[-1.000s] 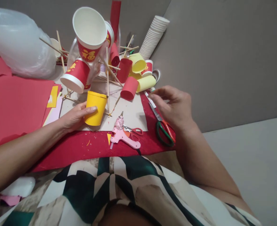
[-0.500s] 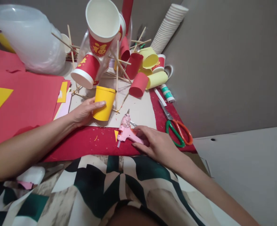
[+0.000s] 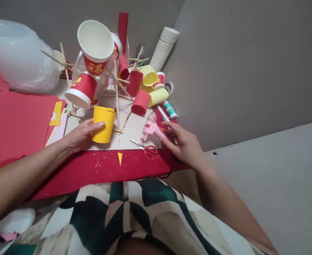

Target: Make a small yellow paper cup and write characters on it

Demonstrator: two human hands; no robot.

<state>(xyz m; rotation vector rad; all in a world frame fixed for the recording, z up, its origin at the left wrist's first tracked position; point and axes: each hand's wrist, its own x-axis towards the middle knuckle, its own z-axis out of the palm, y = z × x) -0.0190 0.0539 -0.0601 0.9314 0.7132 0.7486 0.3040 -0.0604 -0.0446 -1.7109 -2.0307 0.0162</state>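
My left hand [image 3: 83, 134] is closed round a cup covered in yellow paper [image 3: 103, 129], with the thumb across its front. It holds the cup upright by the front edge of the white board. In my right hand [image 3: 184, 141] is the handle of a pink hot glue gun [image 3: 152, 129], its nozzle pointing away from me over the board's right side. Small scissors with red handles [image 3: 148, 152] lie just below the glue gun. A yellow paper triangle [image 3: 120, 158] rests on the red cloth between my hands. The larger scissors are mostly hidden behind my right hand.
Behind the yellow cup stand red-and-white paper cups [image 3: 95, 42] and wooden sticks [image 3: 117, 95]. Red paper rolls [image 3: 140, 102] and yellow ones [image 3: 158, 96] lie right of them. Farther back leans a cup stack [image 3: 164, 49]. Red paper sheets [image 3: 20, 124] cover the left.
My right hand has moved the glue gun right and away from me, uncovering the small red scissors. The left hand still holds the yellow cup. The whole view has shifted.
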